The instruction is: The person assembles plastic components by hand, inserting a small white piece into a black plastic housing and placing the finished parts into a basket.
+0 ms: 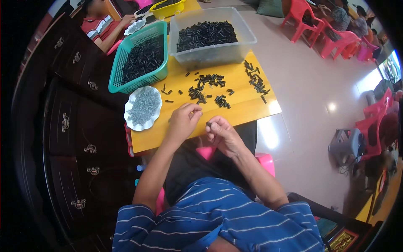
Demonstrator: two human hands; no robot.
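At the near edge of the yellow table (252, 107), my right hand (225, 136) pinches a small black tubular piece (208, 124) between thumb and fingers. My left hand (182, 122) is just left of it, over the tabletop, with thumb and fingertips drawn together; what they hold, if anything, is too small to make out. Beyond both hands lie a loose pile of black tubular pieces (205, 84) and a smaller cluster (222, 101). Left of my left hand, a white scalloped plate (129, 120) holds many small, thin silvery pieces (145, 106).
A green basket (116, 69) and a translucent bin (205, 59), both full of black pieces, stand farther back. More pieces (255, 80) line the right edge. A person in red (98, 27) works at the far left. Dark drawers (71, 126) stand left; pink chairs (300, 19) stand right.
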